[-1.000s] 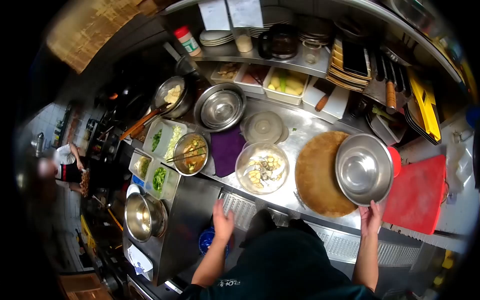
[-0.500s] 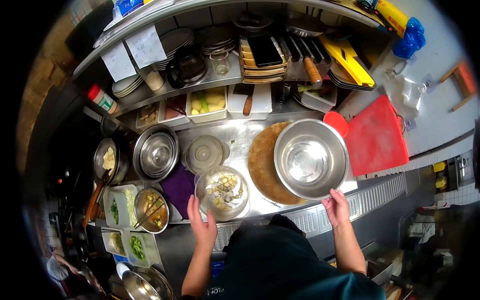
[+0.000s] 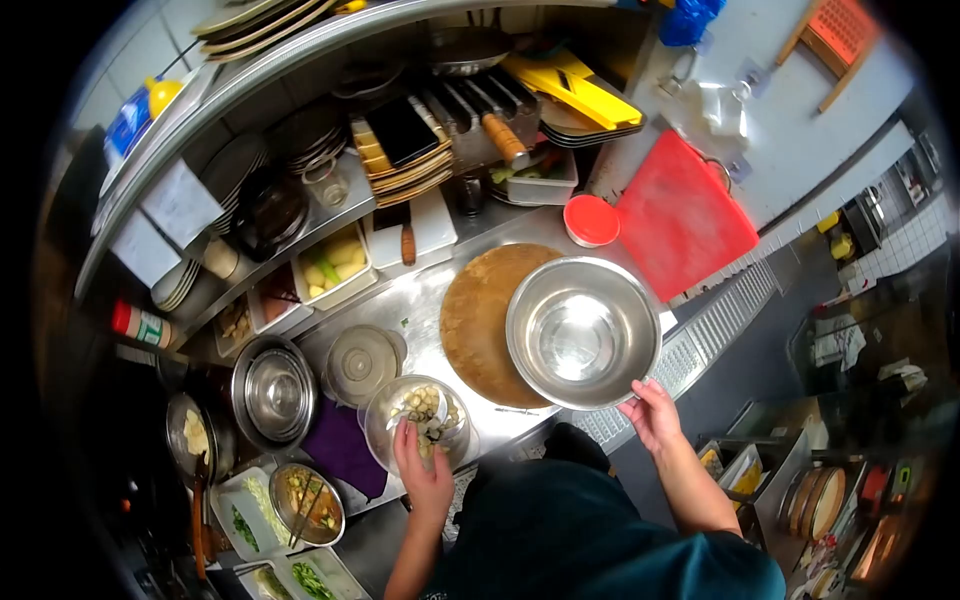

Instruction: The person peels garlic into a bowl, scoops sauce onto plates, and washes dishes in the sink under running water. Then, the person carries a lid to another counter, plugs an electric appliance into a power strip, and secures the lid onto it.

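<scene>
From here I see the R hand point(image 3: 655, 415) gripping the steel bowl point(image 3: 583, 335) by its near R rim; bowl's just beyond that hand, overlapping the R side of the round board point(image 3: 480, 320), can't tell if touching. L hand point(image 3: 428, 478) is over the near side of the clear bowl point(image 3: 376, 408), fingers partly bent, down by the pale chunks point(image 3: 456, 413); can't tell if they've got any. The clear bowl's L of the round board, w/ purple cloth point(image 3: 340, 445) on its L & a lid point(image 3: 360, 365) just behind. Red tub point(image 3: 592, 220)'s past the steel bowl, nr the red board point(image 3: 685, 215).
</scene>
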Tool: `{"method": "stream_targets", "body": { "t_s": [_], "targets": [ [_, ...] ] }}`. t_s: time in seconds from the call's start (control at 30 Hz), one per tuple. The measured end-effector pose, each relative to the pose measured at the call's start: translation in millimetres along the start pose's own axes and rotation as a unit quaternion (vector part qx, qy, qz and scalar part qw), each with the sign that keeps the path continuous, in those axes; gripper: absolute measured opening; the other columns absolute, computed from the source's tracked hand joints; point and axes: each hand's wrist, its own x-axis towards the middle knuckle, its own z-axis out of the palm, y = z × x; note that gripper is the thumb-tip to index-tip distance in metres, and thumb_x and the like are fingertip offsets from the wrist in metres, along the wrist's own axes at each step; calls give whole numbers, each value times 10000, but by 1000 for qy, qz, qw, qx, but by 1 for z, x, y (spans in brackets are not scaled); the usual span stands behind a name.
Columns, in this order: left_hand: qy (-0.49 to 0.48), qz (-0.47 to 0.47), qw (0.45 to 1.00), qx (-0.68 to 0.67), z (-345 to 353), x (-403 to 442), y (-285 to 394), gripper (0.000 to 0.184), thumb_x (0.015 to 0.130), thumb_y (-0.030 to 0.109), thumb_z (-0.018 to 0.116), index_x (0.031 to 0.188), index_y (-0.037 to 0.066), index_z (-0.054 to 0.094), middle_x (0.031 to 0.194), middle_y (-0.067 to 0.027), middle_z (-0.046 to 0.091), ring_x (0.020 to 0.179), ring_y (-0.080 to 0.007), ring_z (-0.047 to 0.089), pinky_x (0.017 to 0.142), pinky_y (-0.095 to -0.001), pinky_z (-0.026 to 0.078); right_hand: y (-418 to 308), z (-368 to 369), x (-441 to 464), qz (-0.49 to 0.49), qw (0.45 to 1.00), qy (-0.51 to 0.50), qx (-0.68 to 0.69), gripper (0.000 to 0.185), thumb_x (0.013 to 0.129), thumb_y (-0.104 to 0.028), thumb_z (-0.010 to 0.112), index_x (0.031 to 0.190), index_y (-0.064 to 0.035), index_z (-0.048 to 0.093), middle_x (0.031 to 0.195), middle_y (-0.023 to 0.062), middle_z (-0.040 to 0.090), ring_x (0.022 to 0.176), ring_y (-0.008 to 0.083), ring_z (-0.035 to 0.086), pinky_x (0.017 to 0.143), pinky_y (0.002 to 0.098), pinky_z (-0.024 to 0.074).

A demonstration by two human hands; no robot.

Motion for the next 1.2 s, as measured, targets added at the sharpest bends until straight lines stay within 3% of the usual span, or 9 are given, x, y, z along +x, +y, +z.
{"method": "stream_targets", "body": {
  "t_s": [0.5,0.67,0.8,0.9,1.0,1.03,1.1,1.17,1.2],
  "targets": [
    [-205,126,968,76,250,164,111,453,890,108,691,1301,-54,594,1411,-263,533,1292,-434,527,1087,-447,448,-72,-186,5,-29,993,111,35,247,975,-19,591,1217,11,629,1151,100,708,1031,179,690,894,327,575],
    [-289,303,886,199,371,208,135,443,945,344,652,1260,33,661,1414,-203,555,1393,-405,426,1183,-583,277,-79,-244,11,11,992,120,38,248,958,-18,615,1202,13,646,1139,98,711,1033,200,675,950,375,535],
    [-483,222,754,387,403,220,148,557,990,541,499,1226,77,699,1358,-169,601,1377,-382,439,1163,-689,184,-92,-258,10,40,989,136,41,241,943,-35,643,1181,-5,659,1108,73,709,983,169,654,872,333,514],
    [-475,218,768,369,401,222,152,513,993,466,530,1221,33,682,1317,-175,612,1309,-355,483,1179,-623,241,-85,-271,7,42,987,145,49,239,928,-38,658,1165,-16,667,1076,55,705,936,146,632,815,299,487],
    [-240,289,897,234,420,239,115,456,959,324,609,1263,-14,629,1297,-203,614,1308,-360,486,1161,-533,337,-85,-269,4,31,984,163,70,231,916,-25,653,1146,-16,669,1044,45,696,888,137,609,779,282,468],
    [-175,295,905,250,406,263,139,510,910,197,653,1344,-46,540,1349,-233,577,1301,-372,490,1136,-476,391,-83,-271,1,28,984,162,73,234,918,-22,647,1151,-15,667,1052,49,697,901,143,615,786,288,474],
    [-95,273,916,279,412,313,119,683,874,113,649,1481,-51,382,1520,-241,424,1414,-397,391,1201,-503,297,-78,-278,-12,20,983,164,76,241,921,-16,636,1161,-14,663,1069,58,700,926,155,626,800,300,485],
    [-59,256,917,299,412,357,113,706,824,53,623,1479,-53,383,1520,-257,414,1446,-409,351,1205,-542,264,-84,-265,-23,3,980,181,83,286,934,-7,609,1219,2,632,1144,89,697,1020,196,653,869,334,515],
    [-41,283,890,356,418,375,99,589,823,66,613,1386,-39,474,1388,-239,531,1346,-402,459,1182,-536,297,-86,-261,-30,-7,979,182,87,297,938,-7,603,1234,7,623,1164,96,694,1045,207,656,890,345,521]
  ]
}}
